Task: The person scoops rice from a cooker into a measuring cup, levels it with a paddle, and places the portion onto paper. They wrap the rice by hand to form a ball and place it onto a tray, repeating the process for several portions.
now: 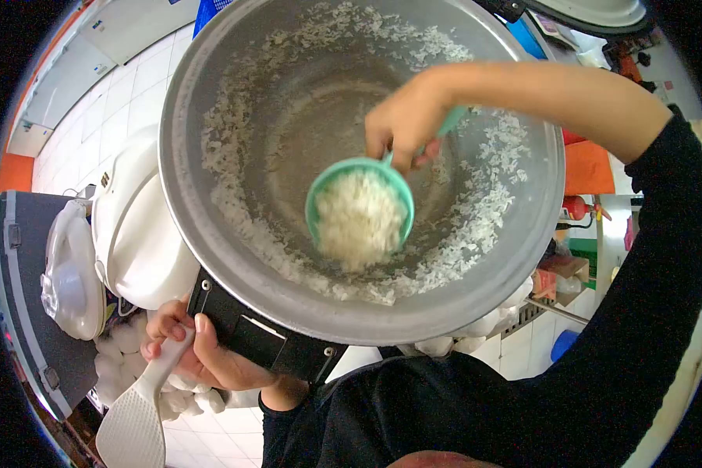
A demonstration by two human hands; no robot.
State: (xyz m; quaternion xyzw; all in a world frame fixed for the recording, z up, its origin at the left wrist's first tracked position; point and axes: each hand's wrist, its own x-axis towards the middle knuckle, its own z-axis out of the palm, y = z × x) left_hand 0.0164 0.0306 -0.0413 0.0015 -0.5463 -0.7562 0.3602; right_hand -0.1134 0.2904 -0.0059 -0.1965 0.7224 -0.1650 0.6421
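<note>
A large metal pot (234, 257) fills the middle of the view, with cooked rice (491, 164) stuck in a ring around its inner wall and floor. My right hand (413, 117) reaches into it, closed around the handle of a green scoop (404, 187). White rice, blurred by motion, fills the scoop's bowl. Outside the rim at lower left, my left hand (183, 343) grips the handle of a white rice paddle (136, 421), whose textured blade points down. That hand is beside the pot's black side handle (234, 320).
White rice cookers (144, 226) stand to the left, one with its rounded lid near the pot. A dark case (23, 288) is at the far left. Several white bundles (125, 359) lie below the pot. White floor tiles (125, 101) show at upper left.
</note>
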